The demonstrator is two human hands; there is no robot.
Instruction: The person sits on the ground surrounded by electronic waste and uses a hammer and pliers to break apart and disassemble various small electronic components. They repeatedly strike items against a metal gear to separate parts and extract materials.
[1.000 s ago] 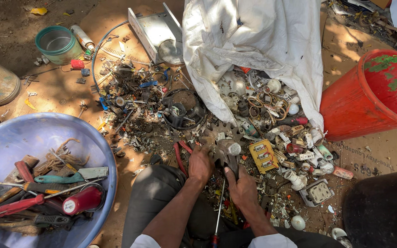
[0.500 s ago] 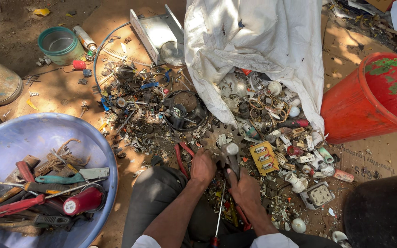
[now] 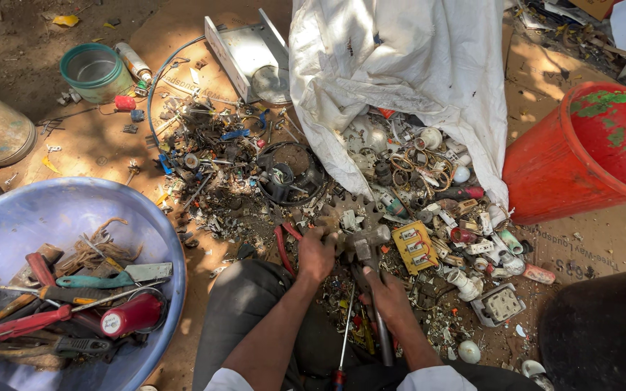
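Seated amid scrap on bare ground — left hand (image 3: pixel 316 255) pinning a small part, too hidden to identify, beside a gear wheel (image 3: pixel 342 210); right hand (image 3: pixel 387 295) closed around the handle of a hammer (image 3: pixel 368 250), head just over the part. Blue basin (image 3: pixel 146 224) of tools at left.

Little changed. Left hand (image 3: pixel 316 255) at lower centre has moved slightly up from a second ago, now against the dark toothed metal gear (image 3: pixel 347 211). Right hand (image 3: pixel 387 295) has slid down and right, gripping the grey steel hammer (image 3: pixel 367 250) by its shaft. View drifted slightly; scrap pile looks undisturbed.
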